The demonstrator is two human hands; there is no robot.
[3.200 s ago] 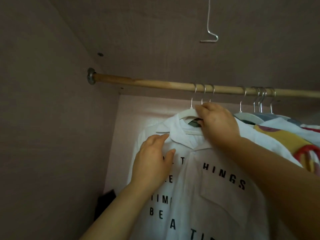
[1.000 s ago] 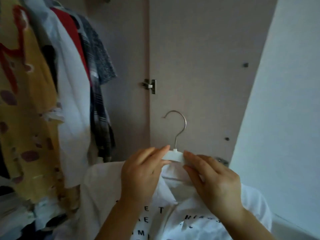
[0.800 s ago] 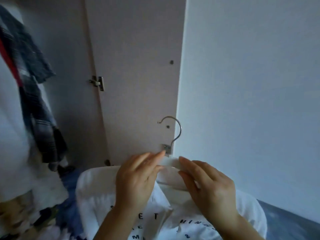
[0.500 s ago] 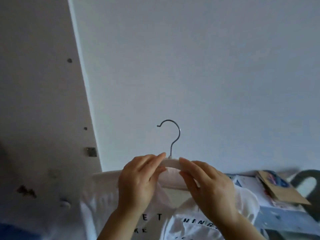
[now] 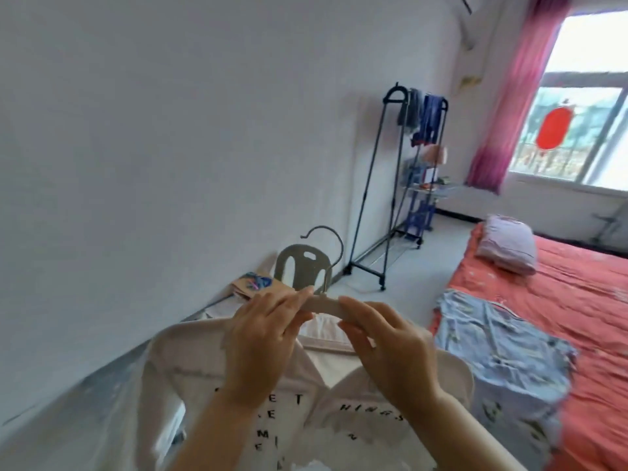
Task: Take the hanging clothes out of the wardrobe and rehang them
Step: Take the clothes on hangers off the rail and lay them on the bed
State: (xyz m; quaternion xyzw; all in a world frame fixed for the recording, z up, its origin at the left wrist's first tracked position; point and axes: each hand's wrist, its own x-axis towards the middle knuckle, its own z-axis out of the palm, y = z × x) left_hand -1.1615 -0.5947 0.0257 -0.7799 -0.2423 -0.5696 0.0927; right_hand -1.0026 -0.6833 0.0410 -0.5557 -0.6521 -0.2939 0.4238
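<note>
A white shirt [image 5: 190,375] with black lettering hangs on a white hanger [image 5: 323,304] with a metal hook, held up in front of me in the room. My left hand [image 5: 261,338] grips the hanger's left arm beside the hook. My right hand [image 5: 394,351] grips the hanger's right arm. The shirt's lower part runs out of the frame. The wardrobe is out of view.
A bed with a red sheet [image 5: 577,300] lies at the right, with a pale blue garment [image 5: 503,362] spread on it and a pillow [image 5: 506,243]. A dark clothes rack [image 5: 397,185] stands by the white wall. A grey plastic chair [image 5: 302,266] sits behind the hanger.
I have turned from the wardrobe to the room, carrying the shirt on its hanger. Both hands keep the same hold on the hanger; bed and rack have come into view.
</note>
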